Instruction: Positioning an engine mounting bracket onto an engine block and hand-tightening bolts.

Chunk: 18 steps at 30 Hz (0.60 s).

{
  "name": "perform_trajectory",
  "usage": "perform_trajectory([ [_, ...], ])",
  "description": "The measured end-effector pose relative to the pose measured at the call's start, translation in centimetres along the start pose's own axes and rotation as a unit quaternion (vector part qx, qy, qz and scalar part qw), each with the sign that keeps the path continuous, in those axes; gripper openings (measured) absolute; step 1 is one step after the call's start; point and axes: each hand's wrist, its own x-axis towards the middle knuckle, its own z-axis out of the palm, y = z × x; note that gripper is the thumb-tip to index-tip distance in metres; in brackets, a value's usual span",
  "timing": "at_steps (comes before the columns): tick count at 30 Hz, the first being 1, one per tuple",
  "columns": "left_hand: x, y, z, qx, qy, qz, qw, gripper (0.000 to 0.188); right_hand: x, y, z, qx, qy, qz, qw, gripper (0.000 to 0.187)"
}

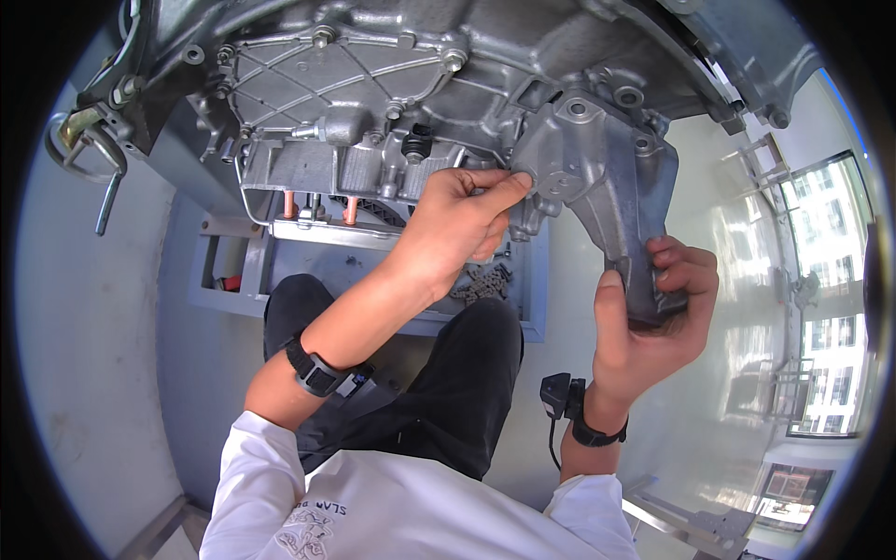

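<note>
A grey cast-metal bracket (605, 187) with bolt holes lies against the right side of a large metal gearbox-like casing (345, 79). My right hand (658, 313) grips the bracket's lower end, thumb on its left side and fingers curled round the right. Beside the bracket's left edge is my left hand (467, 219), thumb and fingertips pinched together. Whatever they hold, if anything, is hidden by the fingers. A black sensor-like plug (416, 142) sticks out of the casing to the left of that hand.
Below the casing a blue-grey metal frame (425, 327) carries a pile of small metal parts (487, 282), near my knees. A bent metal hook (105, 187) hangs at the far left. Copper-coloured posts (351, 210) stand under the casing. Windows (826, 299) are at the right.
</note>
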Motion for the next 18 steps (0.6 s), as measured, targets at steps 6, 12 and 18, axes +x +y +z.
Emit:
perform_trajectory([
  [6,0.1,0.1,0.2,0.007,0.012,-0.004,1.0,0.022,0.3,0.4,0.0,0.012,0.004,-0.001,1.0,0.03],
  [12,0.4,0.0,0.2,0.049,0.012,0.03,0.998,0.024,0.6,1.5,0.0,0.023,0.022,-0.008,0.999,0.027],
  [18,0.9,-0.9,-0.1,0.06,0.023,0.06,0.996,0.027,-0.1,1.0,0.7,-0.063,0.014,-0.026,0.998,0.025],
])
